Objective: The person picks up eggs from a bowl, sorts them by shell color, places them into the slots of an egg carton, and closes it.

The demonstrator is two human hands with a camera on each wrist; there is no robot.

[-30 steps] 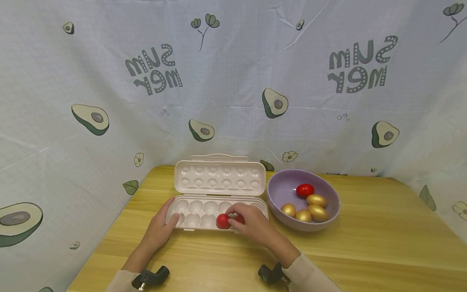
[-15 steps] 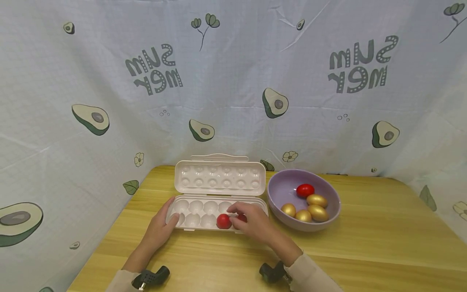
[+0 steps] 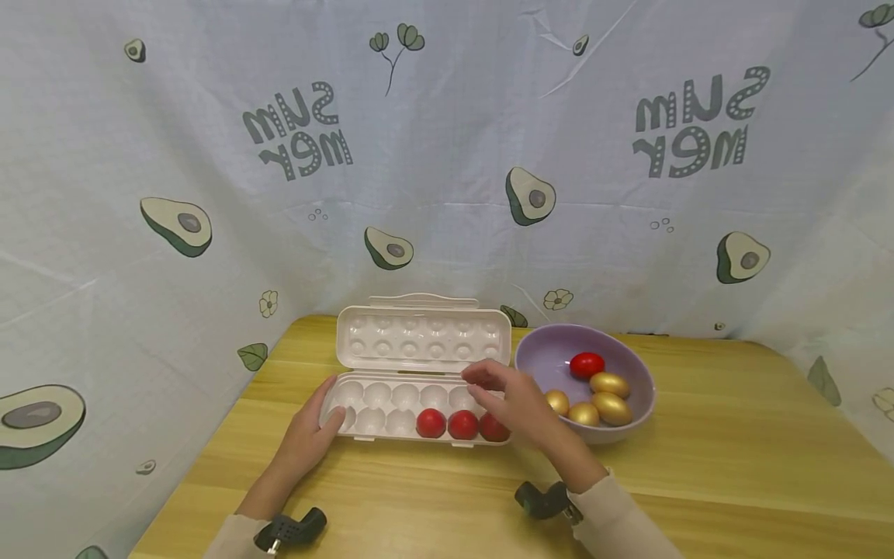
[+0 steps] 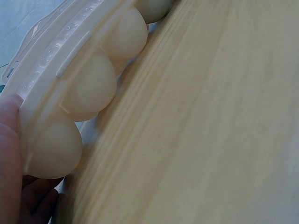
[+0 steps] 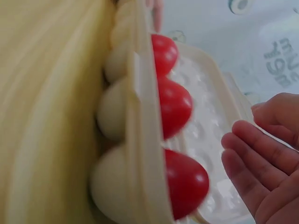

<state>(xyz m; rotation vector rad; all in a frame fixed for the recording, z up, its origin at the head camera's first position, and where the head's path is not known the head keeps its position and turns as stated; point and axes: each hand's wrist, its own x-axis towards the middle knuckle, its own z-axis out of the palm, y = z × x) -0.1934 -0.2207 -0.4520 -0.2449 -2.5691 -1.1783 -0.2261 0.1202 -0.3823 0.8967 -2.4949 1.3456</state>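
Observation:
A cream plastic egg carton (image 3: 412,440) lies on the table with its lid (image 3: 422,341) flipped back. My left hand (image 3: 310,427) grips its left end; in the left wrist view the thumb (image 4: 9,140) lies on the rim and fingers curl beneath. Three red eggs sit in the right half of the near row: a left egg (image 3: 431,423), a middle egg (image 3: 463,425) and a right egg (image 3: 493,428), partly behind my right hand (image 3: 520,400). That hand hovers over the carton's right end, fingers relaxed, holding nothing. The right wrist view shows it apart from the eggs.
A purple bowl (image 3: 646,404) stands right of the carton, close behind my right hand. Inside are one red egg (image 3: 587,365) and several gold eggs (image 3: 610,384). A printed curtain (image 3: 433,155) hangs behind the wooden table (image 3: 733,419).
My right hand has let go of the middle red egg and moved up and right, uncovering it and the egg at the right end. The left hand stays on the carton.

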